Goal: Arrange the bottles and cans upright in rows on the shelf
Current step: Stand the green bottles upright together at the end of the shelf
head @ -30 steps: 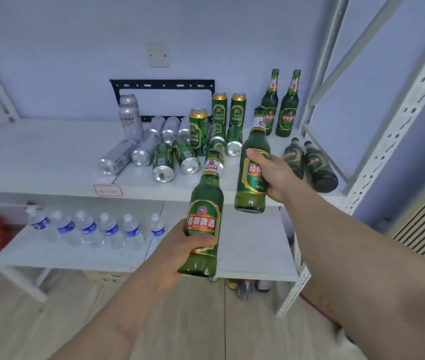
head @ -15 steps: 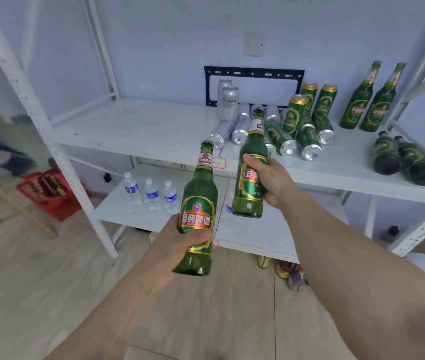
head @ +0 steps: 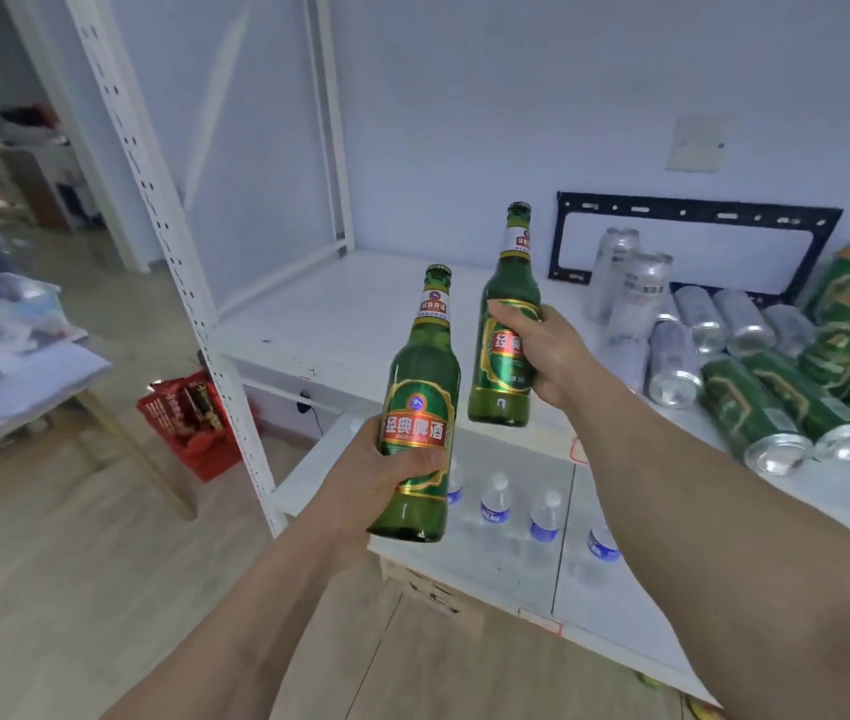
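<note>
A: Bottles first. Left hand wraps one green bottle round its label; right hand wraps the other bottle the same way. Both necks up, long axes near vertical, tilted slightly.

B: Where vs. the shelf?

A: Right-hand btl hangs over the shelf's front edge, base above the board, not touching. Left-hand btl is lower and nearer me, out in front of that edge, over the lower shelf w/ the water bottles. So the right hand is nearer. Bare board lies ahead and left, toward the back-left corner.

B: Rest of the stock?

A: Silver cans and green cans lie mostly on their sides at the right end, a few upright behind.

B: Diff vs. half a sec ago?

A: View has swung left: cans now crowd the right edge, standing btls at the far right are out of sight. Grips unchanged.
</note>
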